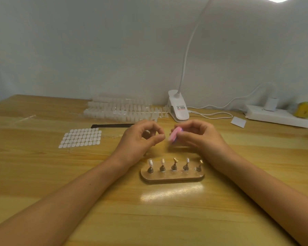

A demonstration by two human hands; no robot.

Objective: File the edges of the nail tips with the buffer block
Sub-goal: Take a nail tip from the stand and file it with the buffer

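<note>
— Pale wall behind, wooden bench [96,201] in front. Buffer block [175,136]?
— Pink, small, blurred. Pinched in right grip [200,137] at mid-bench, long axis slanting up toward the far edge.
— Left grip [140,140]?
— Just left of the block, close but apart. Thumb and forefinger curled together; holding anything or not, too small to tell.
— Nail tips [150,162]?
— Some on pegs of a stand [172,177] toward the near edge, below both grips. More in strips [121,110] along the far edge.
— Next?
— Likely closing that small gap.
</note>
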